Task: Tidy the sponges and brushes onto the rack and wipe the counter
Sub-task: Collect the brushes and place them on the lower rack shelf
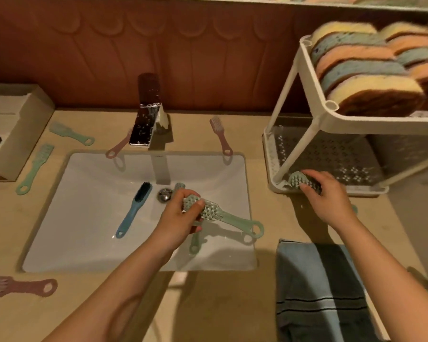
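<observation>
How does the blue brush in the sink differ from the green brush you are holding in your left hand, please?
The blue brush lies loose on the sink floor, untouched; the green brush is gripped at its head by the left hand, above the basin. The blue brush has dark bristles and a small hole at its handle end; the green brush has pale bristles and a wide ring there. Both are long-handled scrubbing brushes not yet on the rack.
</observation>
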Motion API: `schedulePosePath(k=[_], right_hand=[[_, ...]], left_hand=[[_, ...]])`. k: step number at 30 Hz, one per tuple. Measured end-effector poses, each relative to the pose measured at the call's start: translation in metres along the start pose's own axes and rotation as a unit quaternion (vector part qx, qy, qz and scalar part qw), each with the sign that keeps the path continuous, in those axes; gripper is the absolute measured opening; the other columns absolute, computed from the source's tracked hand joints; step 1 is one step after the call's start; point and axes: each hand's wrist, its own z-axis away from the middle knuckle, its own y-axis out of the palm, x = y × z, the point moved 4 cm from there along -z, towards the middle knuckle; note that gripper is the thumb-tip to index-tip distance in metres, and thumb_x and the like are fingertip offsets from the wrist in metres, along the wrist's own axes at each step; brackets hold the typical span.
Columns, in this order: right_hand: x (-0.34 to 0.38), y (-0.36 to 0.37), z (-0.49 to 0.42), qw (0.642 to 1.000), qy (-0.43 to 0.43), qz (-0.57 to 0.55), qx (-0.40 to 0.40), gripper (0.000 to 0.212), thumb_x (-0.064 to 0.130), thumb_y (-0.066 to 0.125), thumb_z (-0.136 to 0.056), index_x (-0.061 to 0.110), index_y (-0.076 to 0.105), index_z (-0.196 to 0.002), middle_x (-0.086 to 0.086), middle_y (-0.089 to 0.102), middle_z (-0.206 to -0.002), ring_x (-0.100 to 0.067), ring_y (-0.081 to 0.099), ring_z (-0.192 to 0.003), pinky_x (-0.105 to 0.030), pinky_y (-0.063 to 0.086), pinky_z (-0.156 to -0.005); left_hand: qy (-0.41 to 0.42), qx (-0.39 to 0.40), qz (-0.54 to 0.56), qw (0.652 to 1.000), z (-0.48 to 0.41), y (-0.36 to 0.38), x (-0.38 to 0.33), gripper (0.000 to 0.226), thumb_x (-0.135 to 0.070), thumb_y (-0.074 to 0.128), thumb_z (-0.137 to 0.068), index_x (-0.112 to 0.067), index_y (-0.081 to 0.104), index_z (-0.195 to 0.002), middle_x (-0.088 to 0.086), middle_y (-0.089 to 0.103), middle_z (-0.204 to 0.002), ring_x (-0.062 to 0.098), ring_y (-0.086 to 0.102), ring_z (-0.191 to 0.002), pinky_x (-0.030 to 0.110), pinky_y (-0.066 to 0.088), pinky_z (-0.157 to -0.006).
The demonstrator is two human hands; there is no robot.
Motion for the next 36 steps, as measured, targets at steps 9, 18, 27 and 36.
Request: schedulePosePath(k=[9, 18, 27, 36], right_hand=[[-0.025, 0.012, -0.059, 0.994, -0.003, 0.063, 0.09, 0.019, 0.017, 0.061, -0.088, 0.01, 0.063, -0.106, -0.013, 0.067, -0.098, -0.03, 0.06, -0.093, -0.032, 0.044, -0.075], [-0.034, 0.032, -0.061, 0.986, 0.072, -0.013, 0.15, 0.027, 0.022, 0.054, -0.093, 0.01, 0.064, -0.114, -0.015, 0.064, -0.115, -0.028, 0.055, -0.108, -0.023, 0.036, -0.077], [-0.013, 0.01, -0.019, 0.997, 0.032, -0.068, 0.018, 0.025, 0.02, 0.05, -0.093, 0.018, 0.063, -0.114, -0.006, 0.057, -0.118, -0.025, 0.04, -0.12, -0.037, 0.035, -0.098], [0.048, 0.006, 0.033, 0.977, -0.117, -0.133, 0.116, 0.033, 0.03, 0.059, -0.089, 0.025, 0.058, -0.121, 0.01, 0.058, -0.113, -0.006, 0.053, -0.103, -0.028, 0.047, -0.09]], left_hand=[[-0.012, -0.042, 0.031, 0.999, 0.003, 0.024, 0.009, 0.007, -0.016, 0.053, -0.093, -0.013, 0.054, -0.098, 0.012, 0.06, -0.094, 0.018, 0.057, -0.077, 0.037, 0.054, -0.074], [-0.01, -0.067, 0.046, 0.997, 0.008, 0.023, 0.015, 0.005, -0.013, 0.051, -0.094, -0.017, 0.054, -0.093, 0.006, 0.061, -0.088, 0.017, 0.057, -0.074, 0.03, 0.052, -0.067], [0.052, -0.002, -0.05, 0.997, -0.002, 0.049, -0.007, 0.004, -0.015, 0.054, -0.093, -0.018, 0.052, -0.092, 0.01, 0.063, -0.093, 0.018, 0.06, -0.08, 0.026, 0.048, -0.067], [0.109, 0.051, -0.106, 0.987, -0.024, 0.094, -0.039, 0.012, -0.015, 0.059, -0.089, -0.011, 0.054, -0.098, 0.008, 0.066, -0.089, 0.014, 0.063, -0.074, 0.016, 0.047, -0.062]])
